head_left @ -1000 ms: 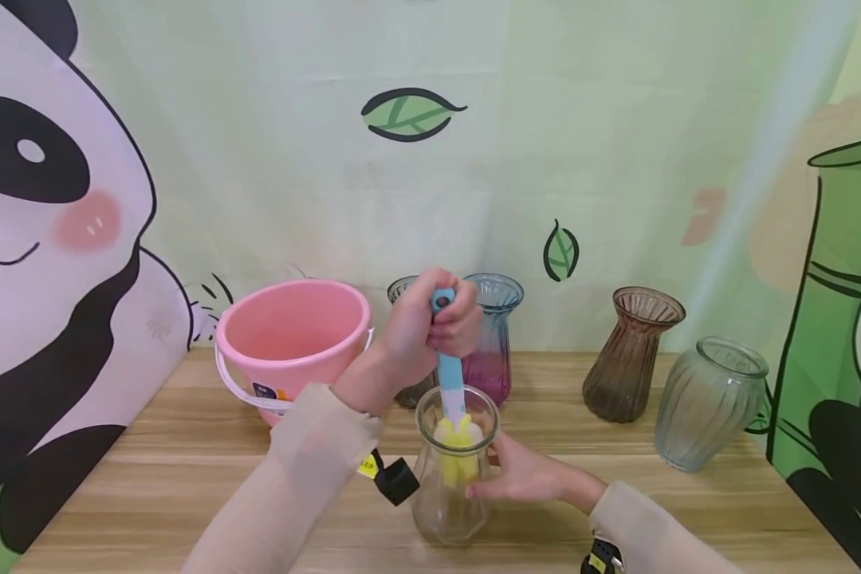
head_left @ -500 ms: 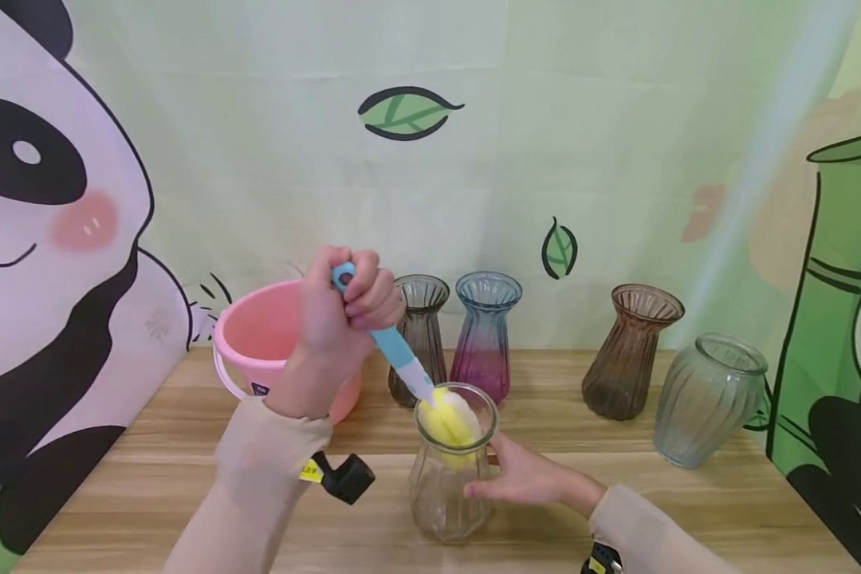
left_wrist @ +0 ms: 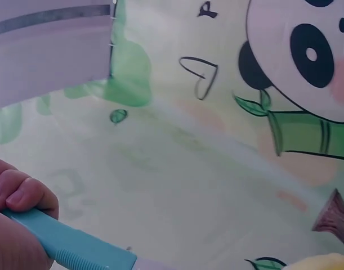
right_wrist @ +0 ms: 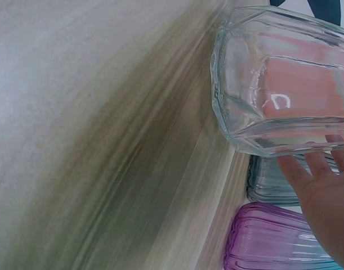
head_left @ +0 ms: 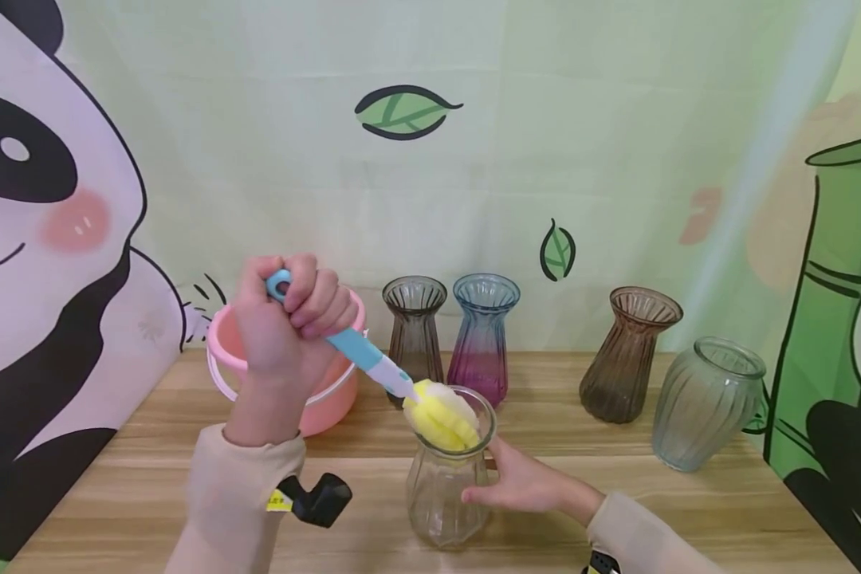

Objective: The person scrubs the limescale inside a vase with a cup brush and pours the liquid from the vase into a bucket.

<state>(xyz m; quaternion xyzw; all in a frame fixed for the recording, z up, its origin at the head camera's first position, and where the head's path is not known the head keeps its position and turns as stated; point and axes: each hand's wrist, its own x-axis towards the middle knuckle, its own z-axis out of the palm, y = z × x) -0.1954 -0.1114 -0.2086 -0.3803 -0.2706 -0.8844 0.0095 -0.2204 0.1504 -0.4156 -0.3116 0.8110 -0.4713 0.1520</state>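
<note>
My left hand (head_left: 294,319) grips the blue handle of a bottle brush (head_left: 362,351), also seen in the left wrist view as a blue handle (left_wrist: 81,242). The brush slants down to the right, and its yellow-and-white sponge head (head_left: 438,418) sits tilted in the mouth of a clear glass vase (head_left: 445,494). On the vase's right side, my right hand (head_left: 531,482) holds it, thumb in front and fingers partly hidden behind the glass. The right wrist view shows those fingers (right_wrist: 298,174) against the clear vase's wall.
Behind my left hand stands a pink bucket (head_left: 333,406) with a white handle. A grey vase (head_left: 416,335) and a blue-purple vase (head_left: 482,351) are at the back. A brown vase (head_left: 624,367) and a pale bluish vase (head_left: 703,414) stand tilted at the right.
My left hand has moved left, tilting the brush from upright to slanted. The sponge head has risen from inside the vase to its rim. My right hand keeps its place on the vase.
</note>
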